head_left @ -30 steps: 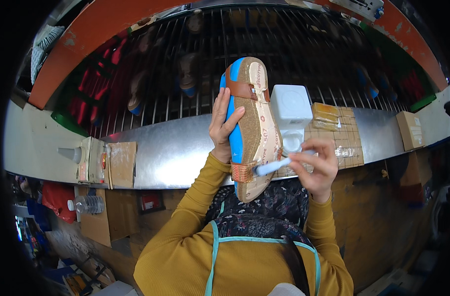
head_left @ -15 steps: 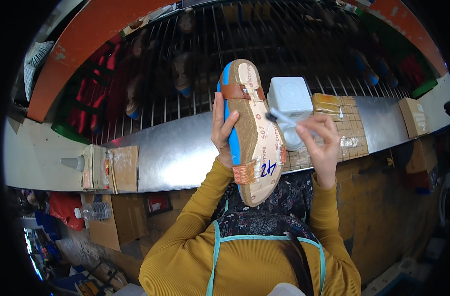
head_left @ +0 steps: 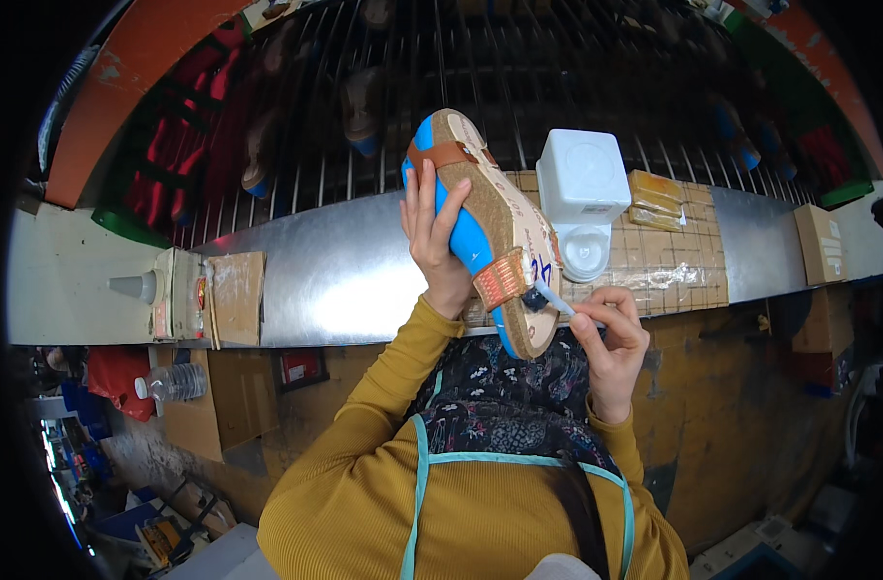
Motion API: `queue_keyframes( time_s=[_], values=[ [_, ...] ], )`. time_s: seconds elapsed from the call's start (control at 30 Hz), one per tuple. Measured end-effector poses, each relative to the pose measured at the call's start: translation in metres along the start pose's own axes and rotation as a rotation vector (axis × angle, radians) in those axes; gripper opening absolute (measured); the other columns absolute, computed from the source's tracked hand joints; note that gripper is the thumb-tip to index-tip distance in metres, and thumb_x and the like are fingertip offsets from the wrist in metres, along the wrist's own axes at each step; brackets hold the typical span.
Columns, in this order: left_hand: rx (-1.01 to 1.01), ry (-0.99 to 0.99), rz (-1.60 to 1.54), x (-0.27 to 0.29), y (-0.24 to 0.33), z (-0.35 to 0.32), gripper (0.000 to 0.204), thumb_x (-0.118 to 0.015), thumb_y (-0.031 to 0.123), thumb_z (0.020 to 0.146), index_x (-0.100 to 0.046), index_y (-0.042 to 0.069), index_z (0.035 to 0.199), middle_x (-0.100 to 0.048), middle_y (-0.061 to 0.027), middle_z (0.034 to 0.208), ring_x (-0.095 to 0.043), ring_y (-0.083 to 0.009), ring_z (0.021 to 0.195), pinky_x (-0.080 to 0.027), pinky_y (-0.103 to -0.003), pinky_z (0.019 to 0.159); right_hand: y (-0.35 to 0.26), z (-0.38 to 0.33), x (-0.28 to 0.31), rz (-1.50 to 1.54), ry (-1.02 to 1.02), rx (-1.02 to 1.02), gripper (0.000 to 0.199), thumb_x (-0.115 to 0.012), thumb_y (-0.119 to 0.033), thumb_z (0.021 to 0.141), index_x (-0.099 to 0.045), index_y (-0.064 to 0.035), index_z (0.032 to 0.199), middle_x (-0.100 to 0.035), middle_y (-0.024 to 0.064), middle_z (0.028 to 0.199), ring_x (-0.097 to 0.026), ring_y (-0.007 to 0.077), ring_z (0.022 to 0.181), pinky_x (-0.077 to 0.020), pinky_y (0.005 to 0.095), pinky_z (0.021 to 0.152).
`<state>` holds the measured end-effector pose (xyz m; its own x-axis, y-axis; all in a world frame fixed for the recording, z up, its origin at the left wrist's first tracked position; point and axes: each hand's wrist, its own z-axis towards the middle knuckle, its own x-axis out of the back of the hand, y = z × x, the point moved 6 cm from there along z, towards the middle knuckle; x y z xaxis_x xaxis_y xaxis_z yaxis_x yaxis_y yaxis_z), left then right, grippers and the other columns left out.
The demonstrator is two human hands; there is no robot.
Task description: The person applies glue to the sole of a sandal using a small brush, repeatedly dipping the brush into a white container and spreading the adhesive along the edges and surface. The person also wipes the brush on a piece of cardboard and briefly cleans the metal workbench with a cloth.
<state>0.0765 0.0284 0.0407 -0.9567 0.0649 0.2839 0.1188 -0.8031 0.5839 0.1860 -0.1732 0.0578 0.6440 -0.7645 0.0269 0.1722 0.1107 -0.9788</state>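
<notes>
My left hand [head_left: 440, 237] grips a half-made sandal [head_left: 500, 217] on a blue last [head_left: 469, 234], its pale sole side turned up and to the right. The sandal has a brown cork-like edge, a brown strap and an orange-brown woven strap [head_left: 500, 278]. Between the fingertips of my right hand [head_left: 613, 350] is a small brush [head_left: 558, 301] with a whitish handle. Its dark head is at the near part of the sole, beside the woven strap's folded end. Just right of the sandal stands a white plastic dispenser [head_left: 585, 184] with a round cup [head_left: 585, 253] at its front.
Yellowish blocks [head_left: 656, 201] lie on a taped cardboard sheet [head_left: 693, 253] on the metal bench [head_left: 340, 266]. Beyond, a rack of metal bars [head_left: 316, 174] holds other shoes on lasts [head_left: 362, 111]. Cardboard pieces [head_left: 236, 290] lie left; a small box [head_left: 817, 244] stands right.
The brush has moved down the sole toward me, to beside the woven strap. My left hand has tilted the sandal, so more of its blue side shows.
</notes>
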Motion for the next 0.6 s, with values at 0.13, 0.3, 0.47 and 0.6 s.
queue_keyframes(
  time_s=[0.13, 0.3, 0.47, 0.6],
  values=[
    [-0.024, 0.003, 0.032, 0.001, 0.005, 0.001, 0.054, -0.078, 0.024, 0.075, -0.061, 0.025, 0.127, -0.039, -0.0166, 0.15, -0.03, -0.0416, 0.141, -0.02, -0.065, 0.109, -0.007, 0.006, -0.004, -0.069, 0.023, 0.069, 0.013, -0.075, -0.006, 0.081, -0.074, 0.0001, 0.092, -0.056, 0.0048, 0.091, -0.054, 0.0117, 0.081, -0.045, 0.0227, 0.066],
    [-0.069, 0.012, 0.101, 0.004, 0.004, -0.001, 0.055, -0.079, 0.025, 0.074, -0.061, 0.026, 0.127, -0.04, -0.0167, 0.149, -0.03, -0.0417, 0.14, -0.02, -0.064, 0.109, -0.011, 0.012, -0.006, -0.167, 0.045, 0.154, 0.013, -0.075, -0.004, 0.081, -0.074, -0.0004, 0.093, -0.055, 0.0042, 0.092, -0.054, 0.0101, 0.077, -0.045, 0.0214, 0.061],
    [-0.098, 0.018, 0.098, 0.003, 0.004, -0.001, 0.055, -0.079, 0.024, 0.075, -0.061, 0.025, 0.126, -0.04, -0.0159, 0.149, -0.03, -0.041, 0.141, -0.02, -0.064, 0.109, -0.018, 0.018, -0.006, -0.253, 0.133, 0.271, 0.016, -0.076, -0.004, 0.078, -0.074, -0.0018, 0.094, -0.056, 0.0037, 0.092, -0.054, 0.0093, 0.074, -0.0435, 0.0211, 0.061],
    [-0.085, 0.024, 0.084, 0.005, 0.002, 0.001, 0.053, -0.078, 0.023, 0.076, -0.062, 0.025, 0.126, -0.04, -0.015, 0.15, -0.03, -0.0403, 0.141, -0.021, -0.063, 0.11, -0.019, 0.018, -0.001, -0.321, 0.069, 0.326, 0.019, -0.079, -0.007, 0.075, -0.076, -0.005, 0.093, -0.058, 0.0028, 0.089, -0.054, 0.0085, 0.068, -0.0397, 0.0251, 0.072]
  ],
)
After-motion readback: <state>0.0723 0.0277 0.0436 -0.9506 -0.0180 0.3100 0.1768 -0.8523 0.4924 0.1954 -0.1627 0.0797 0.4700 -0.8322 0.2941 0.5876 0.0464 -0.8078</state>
